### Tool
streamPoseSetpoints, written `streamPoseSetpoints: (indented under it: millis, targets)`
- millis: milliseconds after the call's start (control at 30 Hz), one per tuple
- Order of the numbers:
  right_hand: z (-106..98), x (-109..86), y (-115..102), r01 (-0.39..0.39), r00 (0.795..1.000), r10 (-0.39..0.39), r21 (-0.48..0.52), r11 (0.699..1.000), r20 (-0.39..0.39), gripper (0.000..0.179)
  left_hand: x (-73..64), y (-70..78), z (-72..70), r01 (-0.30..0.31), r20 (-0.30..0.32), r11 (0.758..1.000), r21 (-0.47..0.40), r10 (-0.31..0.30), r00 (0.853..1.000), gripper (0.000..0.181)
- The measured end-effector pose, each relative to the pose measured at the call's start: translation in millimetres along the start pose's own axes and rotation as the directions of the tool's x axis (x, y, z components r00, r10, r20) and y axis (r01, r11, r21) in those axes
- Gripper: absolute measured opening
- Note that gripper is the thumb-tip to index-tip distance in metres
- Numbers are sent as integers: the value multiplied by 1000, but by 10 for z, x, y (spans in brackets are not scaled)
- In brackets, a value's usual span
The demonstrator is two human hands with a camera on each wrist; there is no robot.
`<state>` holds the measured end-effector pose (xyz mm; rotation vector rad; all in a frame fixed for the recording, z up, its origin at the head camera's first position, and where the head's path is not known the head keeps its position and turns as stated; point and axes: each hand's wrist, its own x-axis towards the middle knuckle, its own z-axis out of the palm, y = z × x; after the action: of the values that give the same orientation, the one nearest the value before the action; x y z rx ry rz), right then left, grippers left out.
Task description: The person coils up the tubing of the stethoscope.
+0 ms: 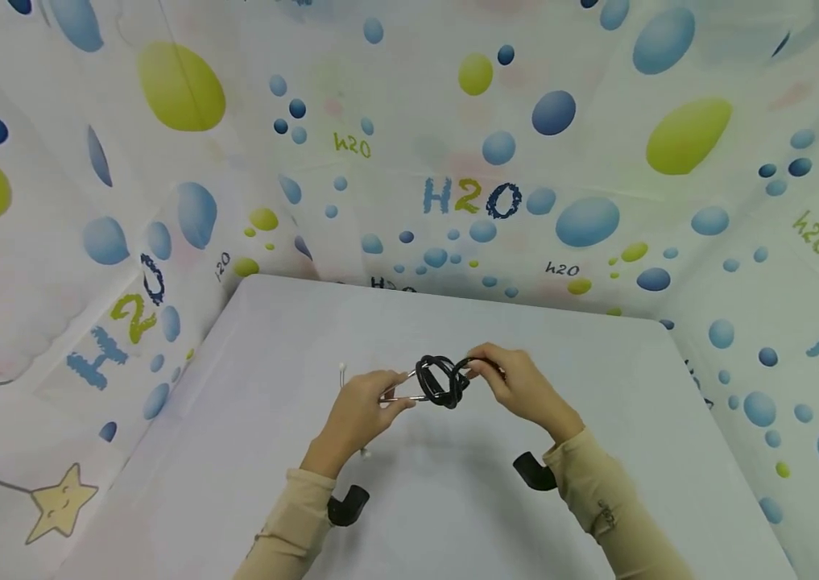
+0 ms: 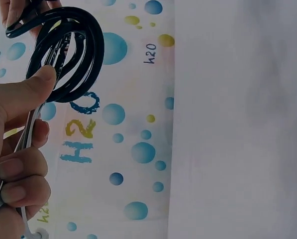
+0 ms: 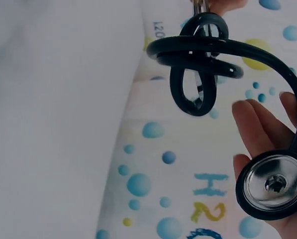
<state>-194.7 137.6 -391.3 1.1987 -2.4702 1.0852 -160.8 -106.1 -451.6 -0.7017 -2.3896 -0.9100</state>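
Note:
A stethoscope with black tubing is held up between both hands above the white table. Its tubing is looped into a coil around the metal ear tubes. My left hand grips the ear tubes, thumb on top and fingers curled below, seen closely in the left wrist view. On the other side, my right hand pinches the free stretch of tubing. The round metal chest piece hangs against that hand's palm in the right wrist view. Earpieces stick out beyond the left hand.
The white tabletop spreads beneath both hands. Behind and beside it hangs a white curtain printed with blue and green drops and "H2O" lettering. A black curved piece shows at the left wrist, and another at the right.

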Motion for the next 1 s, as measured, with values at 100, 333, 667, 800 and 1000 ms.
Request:
streamPoseSetpoints:
  millis: [100, 333, 667, 800, 1000]
  targets:
    - [69, 33, 14, -61, 996, 56, 70, 996, 70, 13, -27, -10, 14, 16, 18, 1000, 18, -16, 1000, 36]
    - [146, 83, -53, -103, 986, 83, 138, 985, 148, 14, -41, -24, 40, 4, 19, 1000, 22, -5, 1000, 34]
    - [195, 83, 19, -145, 976, 100, 235, 961, 192, 15, -48, 21, 42, 46, 60, 998, 36, -48, 997, 39]
    - [168, 95, 31, -161, 968, 107, 229, 960, 228, 17, -55, 29, 49, 33, 74, 999, 41, -36, 997, 49]
    - [120, 110, 51, -202, 954, 134, 245, 948, 267, 18, -60, 31, 42, -6, 97, 1000, 8, 5, 995, 56]
